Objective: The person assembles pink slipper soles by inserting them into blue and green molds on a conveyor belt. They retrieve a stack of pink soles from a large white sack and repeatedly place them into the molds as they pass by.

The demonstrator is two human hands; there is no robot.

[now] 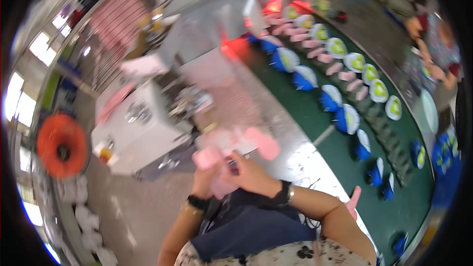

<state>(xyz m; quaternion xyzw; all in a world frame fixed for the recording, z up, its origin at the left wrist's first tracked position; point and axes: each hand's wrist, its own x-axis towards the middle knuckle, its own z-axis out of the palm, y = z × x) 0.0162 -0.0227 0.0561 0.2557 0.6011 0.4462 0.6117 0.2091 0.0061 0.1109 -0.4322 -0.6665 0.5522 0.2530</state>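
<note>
Both my hands meet in front of my chest over a small pink piece (208, 159). My left hand (203, 181) holds the pink piece from below, fingers closed on it. My right hand (251, 172) reaches across from the right and pinches the same pink piece, near a small dark part between the hands. More pink pieces (261, 140) lie blurred on the metal worktop (295, 162) just beyond my hands. I wear a dark wristband on each wrist. The picture is motion-blurred, so fine detail is lost.
A green conveyor belt (320, 123) curves along the right, carrying blue-and-white parts (300, 76), white-and-yellow discs (378, 90) and pink pieces (322, 58). A white machine box (143, 128) stands left of my hands. An orange reel (61, 145) hangs at far left. Another person (436, 44) sits across the belt.
</note>
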